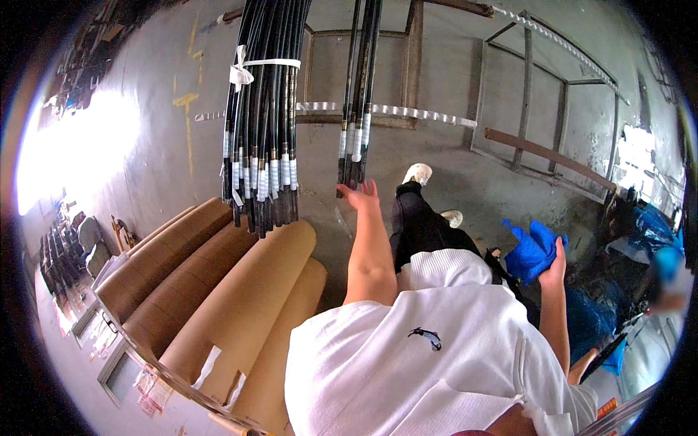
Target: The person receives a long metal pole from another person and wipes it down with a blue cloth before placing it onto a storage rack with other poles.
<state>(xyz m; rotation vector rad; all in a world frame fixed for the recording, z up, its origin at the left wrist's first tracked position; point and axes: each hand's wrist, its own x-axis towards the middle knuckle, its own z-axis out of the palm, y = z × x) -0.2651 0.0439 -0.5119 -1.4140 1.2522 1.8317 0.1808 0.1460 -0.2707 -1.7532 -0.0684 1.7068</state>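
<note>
My left hand (359, 195) is at the near ends of a small group of slim black rods (354, 131) with white bands. Its fingers are spread, and the palm seems to touch the rod ends without wrapping round them. To the left lies a larger bundle of similar black rods (265, 123), bound with a white tie (273, 62). Both groups rest across a rail wrapped in white strip. At my right side, my right hand (554, 265) grips a crumpled blue cloth (531, 251); part of its fingers is hidden behind it.
Large brown rolls (240, 305) lie at the left, under the near ends of the bundle. Metal frames (534, 94) stand on the grey floor (436, 145) ahead and to the right. Blue plastic wrapping (592, 320) and another person's hand (582, 365) are at the right.
</note>
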